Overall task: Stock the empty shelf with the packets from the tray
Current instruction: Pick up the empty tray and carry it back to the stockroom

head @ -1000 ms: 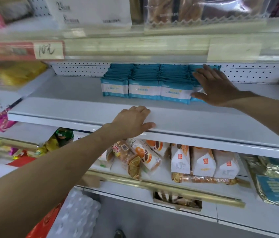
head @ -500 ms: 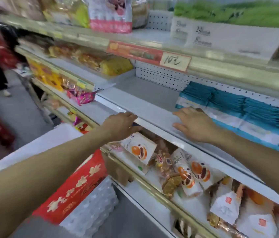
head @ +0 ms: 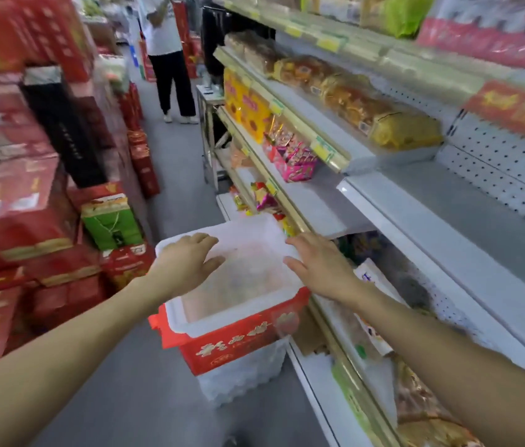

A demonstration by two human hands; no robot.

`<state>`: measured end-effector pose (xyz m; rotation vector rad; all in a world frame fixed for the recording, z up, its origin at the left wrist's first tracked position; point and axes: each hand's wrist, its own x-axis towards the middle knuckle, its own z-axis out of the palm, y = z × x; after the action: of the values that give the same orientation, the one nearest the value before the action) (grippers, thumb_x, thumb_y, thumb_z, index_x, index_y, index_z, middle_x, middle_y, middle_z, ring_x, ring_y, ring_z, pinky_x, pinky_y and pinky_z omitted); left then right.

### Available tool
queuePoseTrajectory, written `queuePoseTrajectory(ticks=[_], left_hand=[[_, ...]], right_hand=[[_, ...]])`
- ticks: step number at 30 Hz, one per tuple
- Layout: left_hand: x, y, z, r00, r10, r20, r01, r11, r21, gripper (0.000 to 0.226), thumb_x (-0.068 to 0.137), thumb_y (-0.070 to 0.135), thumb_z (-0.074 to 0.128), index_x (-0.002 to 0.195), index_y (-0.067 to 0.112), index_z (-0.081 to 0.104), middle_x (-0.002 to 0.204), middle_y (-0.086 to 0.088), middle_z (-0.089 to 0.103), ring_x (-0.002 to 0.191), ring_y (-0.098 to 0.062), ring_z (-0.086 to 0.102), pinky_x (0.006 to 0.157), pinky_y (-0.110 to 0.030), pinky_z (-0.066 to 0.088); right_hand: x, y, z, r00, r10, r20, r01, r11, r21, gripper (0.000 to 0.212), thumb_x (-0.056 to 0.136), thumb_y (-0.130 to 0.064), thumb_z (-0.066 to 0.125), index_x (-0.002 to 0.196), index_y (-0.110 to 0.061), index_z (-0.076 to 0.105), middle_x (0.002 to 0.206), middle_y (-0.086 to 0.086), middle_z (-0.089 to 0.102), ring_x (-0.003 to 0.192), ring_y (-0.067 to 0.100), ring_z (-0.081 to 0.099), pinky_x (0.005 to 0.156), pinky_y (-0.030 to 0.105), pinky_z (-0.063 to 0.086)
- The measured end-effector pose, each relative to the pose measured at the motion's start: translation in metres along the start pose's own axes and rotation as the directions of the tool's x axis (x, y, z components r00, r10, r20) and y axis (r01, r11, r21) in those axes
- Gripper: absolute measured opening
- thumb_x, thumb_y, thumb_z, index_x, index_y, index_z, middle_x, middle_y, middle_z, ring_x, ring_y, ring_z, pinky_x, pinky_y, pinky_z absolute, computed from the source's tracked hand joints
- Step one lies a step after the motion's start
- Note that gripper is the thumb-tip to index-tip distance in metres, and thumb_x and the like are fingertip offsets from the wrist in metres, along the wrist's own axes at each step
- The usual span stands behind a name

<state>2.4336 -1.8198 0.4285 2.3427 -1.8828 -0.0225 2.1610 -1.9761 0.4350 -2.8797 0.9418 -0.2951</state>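
Rightward, a long rack of shelves [head: 306,130] is seen running down the aisle, its upper levels loaded with bread and sweets. Opposite, on the left, red gift boxes [head: 12,204] are stacked high. A white shelf [head: 442,240] is set at mid height in the rack, to the right of both arms. Lower down, out in the aisle, a white tray [head: 245,232] is perched on a red box [head: 242,348], its pale floor exposed. The left hand [head: 187,259] is held palm down over the tray's left rim, fingers straight and slightly spread, nothing gripped. The right hand [head: 319,269] is held likewise at the right rim, fingers extended, thumb apart. Whether either hand touches the rim cannot be told.
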Motion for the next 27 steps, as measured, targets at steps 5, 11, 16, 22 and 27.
queuePoseTrajectory(ticks=[5, 11, 16, 22, 27], left_hand=[[-0.024, -0.067, 0.032, 0.982, -0.186, -0.027, 0.185, 0.982, -0.034, 0.053, 0.097, 0.056, 0.053, 0.135, 0.02, 0.058, 0.148, -0.006, 0.051, 0.136, -0.033, 0.046, 0.099, -0.051, 0.05], [-0.036, -0.061, 0.068, 0.944, -0.329, -0.015, 0.326, 0.941, -0.093, 0.055, 0.094, 0.041, 0.063, 0.14, 0.015, 0.051, 0.165, -0.015, 0.022, 0.154, -0.039, 0.013, 0.114, -0.058, 0.036], [-0.045, -0.032, 0.098, 0.902, -0.431, 0.025, 0.429, 0.886, -0.177, 0.058, 0.087, 0.008, 0.061, 0.143, 0.009, 0.046, 0.166, -0.024, 0.008, 0.152, -0.05, 0.003, 0.119, -0.059, 0.029], [-0.047, -0.02, 0.107, 0.866, -0.497, -0.053, 0.458, 0.831, -0.314, 0.074, 0.073, -0.024, 0.04, 0.138, 0.012, 0.043, 0.163, -0.022, 0.023, 0.14, -0.053, 0.03, 0.082, -0.06, 0.055], [-0.048, -0.021, 0.108, 0.867, -0.49, -0.092, 0.444, 0.842, -0.306, 0.08, 0.069, -0.028, 0.042, 0.138, 0.012, 0.047, 0.159, -0.024, 0.031, 0.135, -0.054, 0.036, 0.082, -0.061, 0.055]], right_hand=[[0.051, -0.012, 0.043, 1.0, -0.008, -0.027, 0.008, 1.0, -0.018, 0.042, 0.1, -0.041, 0.055, 0.134, -0.018, 0.056, 0.141, 0.006, 0.052, 0.124, 0.033, 0.051, 0.103, 0.049, 0.044], [0.078, 0.007, 0.075, 0.995, 0.07, 0.077, -0.067, 0.997, -0.041, 0.055, 0.1, -0.038, 0.051, 0.151, -0.019, 0.038, 0.161, 0.011, 0.029, 0.144, 0.037, 0.032, 0.113, 0.054, 0.037], [0.078, 0.02, 0.095, 0.979, 0.047, 0.197, -0.064, 0.994, 0.083, 0.066, 0.103, -0.017, 0.046, 0.161, -0.008, 0.016, 0.17, 0.01, -0.002, 0.157, 0.028, 0.005, 0.123, 0.041, 0.023], [0.079, 0.034, 0.103, 0.984, 0.021, 0.176, -0.06, 0.974, 0.22, 0.076, 0.088, 0.01, 0.048, 0.159, -0.002, 0.023, 0.17, 0.009, 0.004, 0.157, 0.025, 0.012, 0.122, 0.041, 0.029], [0.076, 0.04, 0.105, 0.988, 0.011, 0.156, -0.05, 0.968, 0.246, 0.077, 0.09, 0.01, 0.047, 0.16, -0.007, 0.021, 0.171, 0.0, -0.001, 0.158, 0.02, 0.006, 0.123, 0.04, 0.03]])
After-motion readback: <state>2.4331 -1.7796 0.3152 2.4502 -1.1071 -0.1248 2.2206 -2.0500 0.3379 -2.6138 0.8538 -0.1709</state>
